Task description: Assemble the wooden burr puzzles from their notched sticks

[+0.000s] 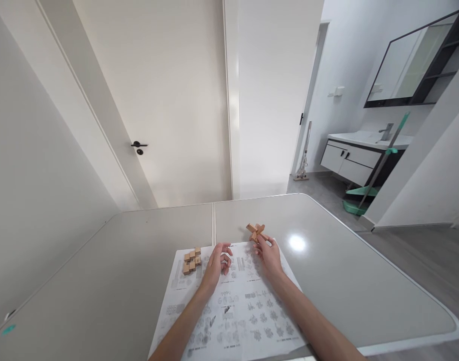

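Near the far edge of the printed sheet (237, 311), my right hand (270, 254) has its fingers and thumb closed on a wooden burr puzzle (256, 231) of crossed, notched sticks. The fingertips partly cover its near side. My left hand (218, 260) is over the sheet, fingers loosely curled and apart, with nothing seen in it. To its left, a small cluster of wooden blocks (192, 260) sits on the sheet's far left corner. They look like cubes joined in a stepped shape; whether they are one piece I cannot tell. Line drawings of puzzles cover the sheet.
The sheet lies on a grey table (349, 271) with a pale rim and a seam across it. Behind stands a white door (176, 100). At the right are a washbasin cabinet (349, 158), a mop (304, 155) and a green dustpan (355, 206).
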### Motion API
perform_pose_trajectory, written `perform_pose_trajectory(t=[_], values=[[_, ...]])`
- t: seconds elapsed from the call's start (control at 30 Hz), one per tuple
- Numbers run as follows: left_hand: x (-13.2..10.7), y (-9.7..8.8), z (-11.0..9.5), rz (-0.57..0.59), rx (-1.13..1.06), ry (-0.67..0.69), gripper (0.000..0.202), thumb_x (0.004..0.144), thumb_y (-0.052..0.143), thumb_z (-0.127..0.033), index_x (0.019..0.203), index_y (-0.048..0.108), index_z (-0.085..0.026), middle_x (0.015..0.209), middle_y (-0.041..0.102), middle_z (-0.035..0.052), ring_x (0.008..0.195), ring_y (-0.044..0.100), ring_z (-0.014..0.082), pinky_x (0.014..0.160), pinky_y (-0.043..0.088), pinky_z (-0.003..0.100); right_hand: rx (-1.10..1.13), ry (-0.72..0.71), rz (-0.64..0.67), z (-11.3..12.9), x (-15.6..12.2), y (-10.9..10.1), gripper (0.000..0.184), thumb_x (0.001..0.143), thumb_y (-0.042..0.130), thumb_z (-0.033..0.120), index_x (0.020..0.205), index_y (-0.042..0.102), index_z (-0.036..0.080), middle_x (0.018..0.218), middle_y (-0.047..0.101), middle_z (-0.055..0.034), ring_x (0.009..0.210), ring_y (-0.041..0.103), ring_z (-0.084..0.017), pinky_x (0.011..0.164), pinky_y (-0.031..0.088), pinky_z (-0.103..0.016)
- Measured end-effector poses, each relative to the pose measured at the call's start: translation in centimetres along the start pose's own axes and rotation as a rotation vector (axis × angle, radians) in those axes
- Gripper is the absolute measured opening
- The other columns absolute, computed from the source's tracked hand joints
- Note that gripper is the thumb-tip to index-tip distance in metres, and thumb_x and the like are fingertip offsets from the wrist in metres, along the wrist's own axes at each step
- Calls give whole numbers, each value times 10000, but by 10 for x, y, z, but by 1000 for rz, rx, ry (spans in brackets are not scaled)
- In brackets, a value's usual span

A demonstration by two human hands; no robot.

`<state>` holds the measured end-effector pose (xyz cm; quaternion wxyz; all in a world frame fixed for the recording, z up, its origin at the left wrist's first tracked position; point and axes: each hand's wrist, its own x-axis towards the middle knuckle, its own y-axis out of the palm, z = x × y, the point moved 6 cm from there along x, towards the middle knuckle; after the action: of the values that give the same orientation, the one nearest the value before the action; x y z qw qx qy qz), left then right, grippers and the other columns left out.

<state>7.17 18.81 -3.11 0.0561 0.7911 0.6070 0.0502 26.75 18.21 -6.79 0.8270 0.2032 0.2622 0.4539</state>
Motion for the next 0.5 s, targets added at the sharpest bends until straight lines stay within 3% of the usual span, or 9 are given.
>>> perform_pose_trajectory(t=[0.17, 0.33, 0.5], values=[[0, 2, -1, 32, 13, -23, 592, 923, 450, -710, 1049, 645, -166, 861, 559, 16, 578, 478, 102, 428, 323, 199, 23, 18, -31, 6, -4, 1, 501, 675, 883, 323, 1013, 523, 236, 944, 708, -26, 604, 642, -126, 389, 445, -217], [-2, 5, -4, 60, 31, -38, 616, 906, 471, -722, 993, 676, -148, 818, 573, 25, 582, 481, 111, 438, 318, 210, -20, 35, 9, 13, -11, 7, 590, 707, 859, 392, 1125, 468, 248, 1017, 714, -44, 595, 646, -127, 358, 403, -205], [-3, 6, -7, 52, 54, -48, 656, 878, 469, -765, 951, 690, -151, 786, 584, 27, 562, 485, 114, 438, 312, 215, -98, -42, -6, 18, -13, 6, 532, 760, 791, 420, 1093, 399, 284, 938, 703, 4, 490, 609, -120, 322, 362, -221]])
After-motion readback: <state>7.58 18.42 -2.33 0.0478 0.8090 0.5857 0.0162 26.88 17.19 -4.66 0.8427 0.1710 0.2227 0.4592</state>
